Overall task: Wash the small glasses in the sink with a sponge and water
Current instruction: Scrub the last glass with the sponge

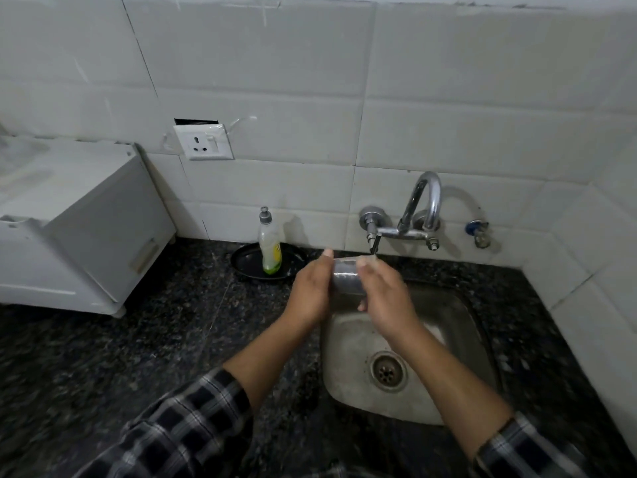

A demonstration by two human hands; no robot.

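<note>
We see the small glass (346, 276) mid-frame, held between both hands over the upper-left corner of the steel sink (351, 343), just below the tap (422, 205) spout; left hand (310, 294) curls round its left side, right hand (387, 301) grips its right side, thumb on the glass. Dish-soap bottle (270, 246) stands in a black tray (246, 265) left of the hands, on the dark granite counter (138, 339).

We see one small glass (346, 277), clear and motion-blurred, just above the middle of the frame; it stands roughly upright over the back left corner of the steel sink (344, 360); our left grip (310, 291) and right grip (386, 298) clasp its sides.
</note>
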